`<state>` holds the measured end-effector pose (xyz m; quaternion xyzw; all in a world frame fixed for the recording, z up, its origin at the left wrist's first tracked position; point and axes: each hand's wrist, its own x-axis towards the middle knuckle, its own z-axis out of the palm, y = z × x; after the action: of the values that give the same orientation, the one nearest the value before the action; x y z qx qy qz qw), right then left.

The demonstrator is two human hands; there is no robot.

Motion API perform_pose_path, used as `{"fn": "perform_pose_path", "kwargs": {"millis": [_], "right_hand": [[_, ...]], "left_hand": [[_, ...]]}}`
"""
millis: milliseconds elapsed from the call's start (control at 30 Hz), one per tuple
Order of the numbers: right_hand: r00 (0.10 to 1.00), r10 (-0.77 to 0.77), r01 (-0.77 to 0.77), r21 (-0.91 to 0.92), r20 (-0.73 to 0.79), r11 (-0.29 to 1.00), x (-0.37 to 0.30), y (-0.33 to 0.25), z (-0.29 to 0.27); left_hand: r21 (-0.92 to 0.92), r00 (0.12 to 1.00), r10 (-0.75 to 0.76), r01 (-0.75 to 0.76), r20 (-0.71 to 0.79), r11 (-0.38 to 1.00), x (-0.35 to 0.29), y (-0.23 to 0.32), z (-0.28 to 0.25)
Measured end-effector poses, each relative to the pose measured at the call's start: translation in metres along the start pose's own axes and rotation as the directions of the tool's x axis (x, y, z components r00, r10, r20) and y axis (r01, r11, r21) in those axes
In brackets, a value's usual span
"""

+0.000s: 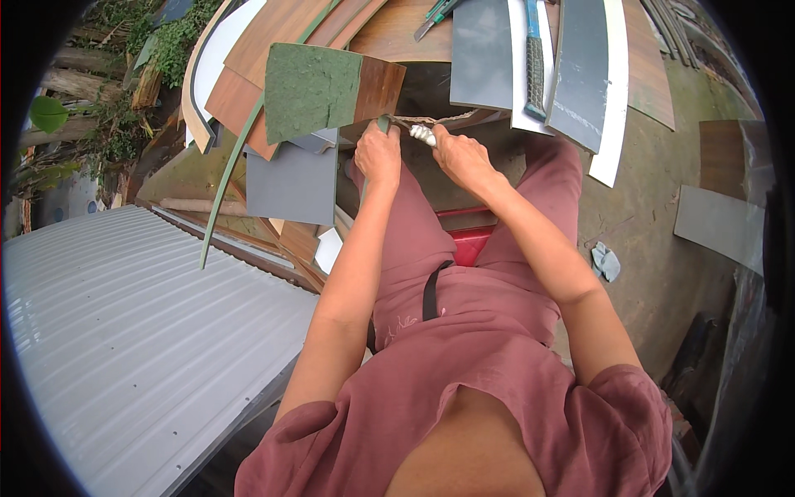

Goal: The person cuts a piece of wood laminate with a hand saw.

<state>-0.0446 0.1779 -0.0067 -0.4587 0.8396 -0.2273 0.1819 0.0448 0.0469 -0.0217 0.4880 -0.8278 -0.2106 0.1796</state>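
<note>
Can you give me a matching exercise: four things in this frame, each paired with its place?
Things:
1. left hand
2. right hand
3. corrugated metal sheet
4. hammer

Places:
A. lying among grey panels, top centre-right
B. gripping a thin green strip
C. lower left, beside the person
D. holding a pale-handled tool

Pairs: 1-B, 2-D, 3-C, 4-A
</note>
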Motion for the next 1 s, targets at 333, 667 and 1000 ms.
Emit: {"fn": "perform_pose_path", "kwargs": {"millis": [333, 667, 1000], "right_hand": [[0.996, 0.07, -0.072, 0.023, 0.06, 0.997, -0.043, 0.017, -0.003], [1.0, 0.023, -0.023, 0.036, -0.009, 0.999, 0.012, -0.012, 0.0], [0.995, 0.08, -0.08, -0.007, 0.051, 0.997, -0.047, 0.018, -0.009]], "left_hand": [[0.014, 1.0, -0.005, 0.005, -0.001, 1.0, 0.0, -0.003, -0.001], [0.01, 1.0, -0.011, 0.011, 0.023, 1.0, -0.001, 0.003, 0.001], [0.018, 1.0, -0.016, 0.016, 0.003, 1.0, 0.001, 0.001, -0.003]]}}
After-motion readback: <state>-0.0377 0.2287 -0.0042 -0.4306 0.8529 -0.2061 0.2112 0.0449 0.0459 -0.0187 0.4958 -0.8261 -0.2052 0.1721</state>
